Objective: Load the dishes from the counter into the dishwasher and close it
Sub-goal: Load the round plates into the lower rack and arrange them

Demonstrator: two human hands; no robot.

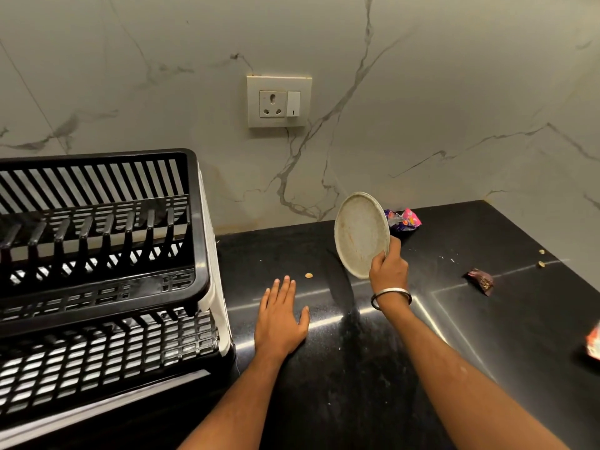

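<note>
1. Right hand [388, 269] raised above the counter [341, 368], fingers curled round the lower right rim of a plate [361, 234], thumb over the rim's near side. Metal bangle [390, 297] on that wrist.
2. Plate held clear of the counter, standing almost on edge; stained, scuffed face turned left and toward the camera, back turned to the far right. Long axis running from top left to bottom right, top rim up against the wall [454, 92] in the view.
3. Left hand [281, 316] flat on the counter, palm down, fingers straight and close together, thumb spread to the right. Holding nothing.
4. Dish rack [107, 254], black, two tiers, at left; its right edge just beside the left hand. Upper tier's slots standing vacant.
5. Open dark counter between rack and plate, and wider still to the right of the right arm up to the frame edge.
6. Small crumb [308, 275] just beyond the left fingertips.
7. Pink wrapper [404, 219] behind the plate near the wall; dark wrapper [481, 280] well to the right.
8. Socket plate [279, 101] on the wall, above and left of the plate.
</note>
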